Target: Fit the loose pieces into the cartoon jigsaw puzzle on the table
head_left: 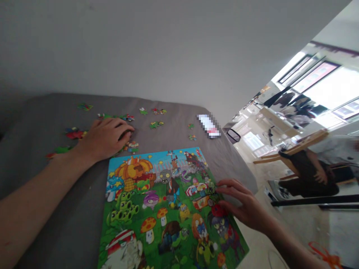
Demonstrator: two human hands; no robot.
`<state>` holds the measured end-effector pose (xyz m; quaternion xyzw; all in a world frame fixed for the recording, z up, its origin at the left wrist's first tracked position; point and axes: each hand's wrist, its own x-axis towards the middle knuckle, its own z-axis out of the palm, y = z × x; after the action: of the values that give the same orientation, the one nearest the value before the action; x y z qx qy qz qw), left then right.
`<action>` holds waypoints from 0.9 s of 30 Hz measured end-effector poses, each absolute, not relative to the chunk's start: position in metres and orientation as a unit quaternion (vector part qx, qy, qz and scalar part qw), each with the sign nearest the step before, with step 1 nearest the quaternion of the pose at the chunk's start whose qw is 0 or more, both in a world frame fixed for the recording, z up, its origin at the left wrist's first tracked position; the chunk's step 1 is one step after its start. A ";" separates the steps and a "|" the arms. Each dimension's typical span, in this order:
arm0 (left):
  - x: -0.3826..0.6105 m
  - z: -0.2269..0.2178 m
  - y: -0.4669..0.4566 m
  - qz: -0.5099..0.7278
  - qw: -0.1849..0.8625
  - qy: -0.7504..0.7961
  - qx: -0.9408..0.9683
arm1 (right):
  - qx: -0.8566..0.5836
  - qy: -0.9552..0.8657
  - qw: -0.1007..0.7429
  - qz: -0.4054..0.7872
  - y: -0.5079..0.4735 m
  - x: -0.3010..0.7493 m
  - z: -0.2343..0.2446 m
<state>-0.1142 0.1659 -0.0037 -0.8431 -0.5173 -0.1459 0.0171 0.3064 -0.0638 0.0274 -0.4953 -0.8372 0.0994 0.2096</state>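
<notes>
A picture puzzle board (157, 209) with bright cartoon plants and zombies lies on the grey-covered table. My right hand (244, 203) rests at the board's right edge, its fingers spread and the fingertips touching the picture. Beyond the board's upper left corner, my left hand (108, 136) lies low over loose puzzle pieces, palm down with fingers apart and slightly bent. Its fingertips are partly hidden, and I see no piece held. Near it are a cluster of pieces (75, 133) on the left and a piece (133, 147) by the board's top edge.
More loose pieces (157, 124) are scattered toward the back of the grey table (174, 138). A blurred-out phone (209, 126) lies near the right table edge. A white wall (157, 48) rises behind. To the right, a person sits by a wooden chair (305, 144).
</notes>
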 end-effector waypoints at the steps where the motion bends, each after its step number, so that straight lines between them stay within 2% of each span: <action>1: -0.114 -0.004 0.166 -0.147 0.018 -0.518 -0.843 | -0.487 -0.846 0.208 0.068 -0.072 0.305 0.024; 4: -0.114 -0.004 0.166 -0.149 0.017 -0.517 -0.843 | -0.484 -0.854 0.192 0.025 -0.089 0.302 0.014; 21: -0.116 -0.006 0.166 -0.155 0.022 -0.513 -0.844 | -0.519 -0.845 0.124 0.036 -0.101 0.296 0.013; 27: -0.115 -0.007 0.167 -0.152 0.023 -0.510 -0.846 | -0.525 -0.841 0.128 0.017 -0.102 0.294 0.012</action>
<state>-0.1154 0.1671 -0.0072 -0.8462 -0.5101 -0.1524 0.0233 0.2939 -0.1020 0.0116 -0.5247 -0.8414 0.0174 0.1279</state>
